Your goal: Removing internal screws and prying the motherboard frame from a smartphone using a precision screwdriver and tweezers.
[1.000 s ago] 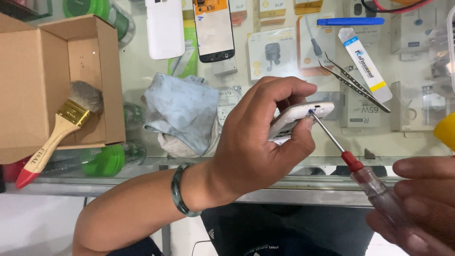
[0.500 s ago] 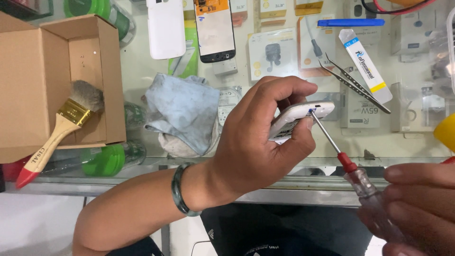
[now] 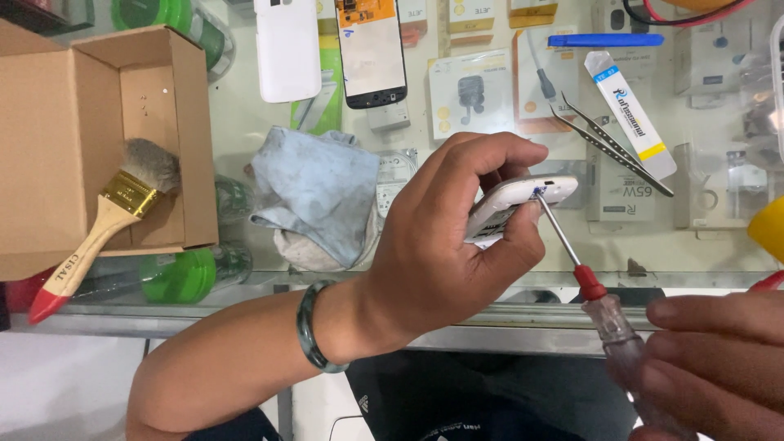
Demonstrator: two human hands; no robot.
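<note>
Left hand (image 3: 445, 245) closed around a white phone (image 3: 514, 206), held up above the front edge of the glass counter (image 3: 245, 139), thumb pressed near its end. Right hand (image 3: 710, 359) wrapped around the clear handle of a screwdriver (image 3: 600, 306), tip touching the phone's end. Behind the left hand, a crumpled grey cloth (image 3: 314, 192); tweezers (image 3: 612, 143) just beyond the phone. Far left, a paintbrush (image 3: 106, 220) leaning from a cardboard box (image 3: 57, 147).

A glass display counter (image 3: 245, 122) with a metal front edge.
</note>
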